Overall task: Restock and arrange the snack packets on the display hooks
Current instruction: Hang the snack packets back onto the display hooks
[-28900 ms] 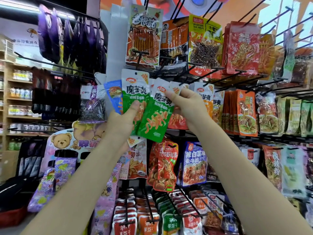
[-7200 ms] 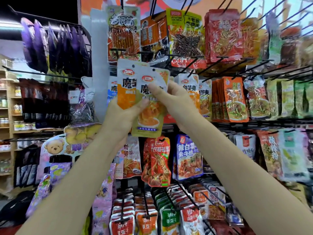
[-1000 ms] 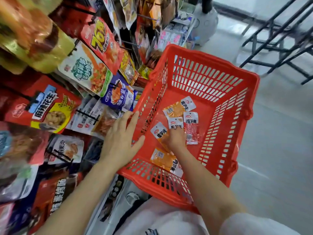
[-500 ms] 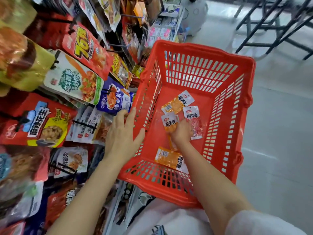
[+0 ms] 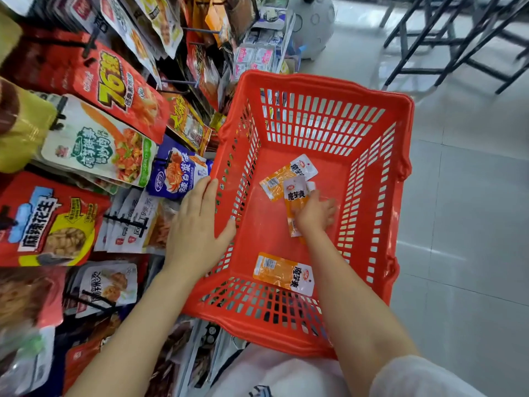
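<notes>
Orange packet (image 5: 296, 206) now raised in right hand (image 5: 315, 214)'s grasp; left hand (image 5: 197, 227) flat on basket (image 5: 380, 179) rim.

I see both forearms bare, a white short sleeve (image 5: 415, 379) on my right arm, white clothing (image 5: 274, 373) below.

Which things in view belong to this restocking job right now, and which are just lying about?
Job:
- red plastic slatted basket
- small orange snack packets
- right hand, gripping one orange packet
- left hand, resting on the basket's rim

Lying about:
- black metal frames
- white round-bodied stand
</notes>
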`<state>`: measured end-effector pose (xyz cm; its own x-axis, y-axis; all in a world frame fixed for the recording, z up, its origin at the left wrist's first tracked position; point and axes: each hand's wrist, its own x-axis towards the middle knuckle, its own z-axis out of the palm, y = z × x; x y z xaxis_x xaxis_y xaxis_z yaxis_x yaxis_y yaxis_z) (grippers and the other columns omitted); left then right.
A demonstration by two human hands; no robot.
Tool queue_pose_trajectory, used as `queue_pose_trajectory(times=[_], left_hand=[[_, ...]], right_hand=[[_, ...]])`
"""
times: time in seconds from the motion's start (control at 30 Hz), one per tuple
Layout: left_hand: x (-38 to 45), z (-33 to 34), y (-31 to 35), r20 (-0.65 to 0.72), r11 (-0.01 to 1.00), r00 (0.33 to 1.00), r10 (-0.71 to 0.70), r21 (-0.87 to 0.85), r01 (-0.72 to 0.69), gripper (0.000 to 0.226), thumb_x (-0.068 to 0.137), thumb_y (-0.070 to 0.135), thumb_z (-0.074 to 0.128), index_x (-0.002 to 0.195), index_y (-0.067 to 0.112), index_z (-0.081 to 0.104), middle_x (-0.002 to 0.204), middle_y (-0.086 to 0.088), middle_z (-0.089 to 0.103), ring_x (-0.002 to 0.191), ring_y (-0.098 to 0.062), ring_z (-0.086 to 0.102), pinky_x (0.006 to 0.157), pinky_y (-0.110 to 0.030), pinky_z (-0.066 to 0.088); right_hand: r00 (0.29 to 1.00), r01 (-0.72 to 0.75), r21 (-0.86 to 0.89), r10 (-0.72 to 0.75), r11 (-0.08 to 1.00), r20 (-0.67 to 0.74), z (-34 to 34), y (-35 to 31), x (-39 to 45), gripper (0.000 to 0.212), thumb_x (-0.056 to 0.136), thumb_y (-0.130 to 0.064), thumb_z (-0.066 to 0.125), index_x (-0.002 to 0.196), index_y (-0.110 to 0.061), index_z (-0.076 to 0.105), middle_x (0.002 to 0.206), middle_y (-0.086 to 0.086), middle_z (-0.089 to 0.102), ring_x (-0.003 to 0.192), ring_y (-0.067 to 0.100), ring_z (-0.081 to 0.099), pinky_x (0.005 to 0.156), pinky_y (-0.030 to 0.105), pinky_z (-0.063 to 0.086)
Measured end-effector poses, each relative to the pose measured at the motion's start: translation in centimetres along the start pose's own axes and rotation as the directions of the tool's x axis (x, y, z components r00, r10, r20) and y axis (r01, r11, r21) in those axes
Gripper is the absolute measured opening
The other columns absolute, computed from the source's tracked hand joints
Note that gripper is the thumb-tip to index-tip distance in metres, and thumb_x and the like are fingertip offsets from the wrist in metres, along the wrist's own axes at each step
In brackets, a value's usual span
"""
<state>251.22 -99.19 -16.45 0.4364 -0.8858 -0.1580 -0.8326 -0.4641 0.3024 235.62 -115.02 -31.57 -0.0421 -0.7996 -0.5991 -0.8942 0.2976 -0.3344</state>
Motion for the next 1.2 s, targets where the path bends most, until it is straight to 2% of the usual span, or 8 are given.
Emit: queue_pose_trajectory(times=[0.13,0.27,0.37,0.6,0.77,0.9,1.07,1.2], left_hand=[[0.9,0.0,0.2,-0.011,1.000,1.000,-0.012,-0.003,0.012,0.076,0.097,0.036,0.061,0.159,0.011,0.027,0.161,-0.010,0.028,0.145,-0.030,0.028,0.111,-0.052,0.040],[0.9,0.2,0.1,-0.021,1.000,1.000,0.000,-0.005,0.000,0.076,0.096,0.035,0.063,0.159,0.012,0.028,0.159,-0.011,0.030,0.143,-0.030,0.029,0.106,-0.053,0.044],[0.9,0.4,-0.2,-0.044,1.000,0.999,0.020,-0.007,-0.021,0.076,0.095,0.034,0.065,0.158,0.011,0.030,0.156,-0.009,0.033,0.138,-0.028,0.032,0.101,-0.052,0.049],[1.0,0.8,-0.5,-0.071,0.998,0.997,0.033,-0.054,-0.037,0.071,0.097,0.034,0.061,0.158,0.012,0.031,0.155,-0.007,0.032,0.137,-0.028,0.036,0.094,-0.053,0.054],[1.0,0.8,-0.6,-0.072,0.997,0.997,0.024,-0.067,-0.029,0.074,0.093,0.042,0.054,0.158,0.013,0.031,0.154,-0.004,0.033,0.134,-0.027,0.040,0.089,-0.050,0.057],[1.0,0.9,-0.5,-0.076,0.997,0.997,0.019,-0.078,-0.025,0.073,0.095,0.036,0.060,0.158,0.014,0.031,0.154,-0.004,0.033,0.134,-0.029,0.040,0.087,-0.051,0.057],[1.0,0.9,-0.6,-0.063,0.995,0.998,0.022,-0.091,-0.028,0.077,0.093,0.030,0.068,0.158,0.013,0.030,0.155,-0.004,0.031,0.133,-0.029,0.038,0.085,-0.053,0.058],[1.0,0.8,-0.6,-0.039,0.996,0.999,0.011,-0.089,-0.014,0.078,0.094,0.032,0.067,0.159,0.013,0.029,0.156,-0.006,0.031,0.136,-0.031,0.038,0.088,-0.055,0.057]], right_hand=[[0.999,0.051,0.169,-0.049,0.984,-0.017,0.1,-0.3,-0.1,0.050,0.091,-0.022,0.068,0.134,-0.022,0.040,0.127,0.014,0.061,0.123,0.038,0.053,0.105,0.051,0.035],[0.999,-0.009,0.560,-0.011,0.828,0.032,-0.8,-1.6,0.3,0.065,0.082,-0.007,0.077,0.134,-0.010,0.039,0.115,0.009,0.063,0.104,0.027,0.063,0.084,0.035,0.049],[0.996,-0.071,0.700,0.007,0.711,0.094,-1.0,-3.7,1.7,0.037,0.083,-0.008,0.078,0.115,-0.003,0.061,0.107,0.010,0.067,0.102,0.028,0.067,0.084,0.039,0.054],[0.996,0.077,0.203,-0.084,0.976,0.026,0.7,-5.5,3.7,0.079,0.082,-0.044,0.079,0.149,-0.029,0.040,0.153,0.024,0.021,0.145,0.042,0.018,0.116,0.048,0.026],[0.971,0.239,0.093,-0.239,0.966,-0.011,1.7,-6.0,4.5,0.078,0.079,-0.036,0.083,0.147,-0.038,0.044,0.159,0.009,0.023,0.141,0.035,0.023,0.115,0.049,0.029],[0.948,0.303,0.271,-0.318,0.914,0.015,2.1,-6.5,4.8,0.070,0.076,-0.013,0.080,0.138,-0.027,0.050,0.130,0.010,0.045,0.120,0.031,0.045,0.098,0.035,0.042],[0.979,0.034,0.527,-0.135,0.849,0.154,2.4,-7.9,4.5,0.066,0.076,-0.004,0.082,0.125,-0.008,0.038,0.118,0.012,0.060,0.102,0.028,0.064,0.080,0.035,0.052],[0.961,-0.038,0.539,-0.118,0.841,0.251,2.7,-7.8,4.2,0.025,0.082,-0.008,0.080,0.102,-0.011,0.066,0.114,0.015,0.072,0.100,0.030,0.070,0.087,0.042,0.058]])
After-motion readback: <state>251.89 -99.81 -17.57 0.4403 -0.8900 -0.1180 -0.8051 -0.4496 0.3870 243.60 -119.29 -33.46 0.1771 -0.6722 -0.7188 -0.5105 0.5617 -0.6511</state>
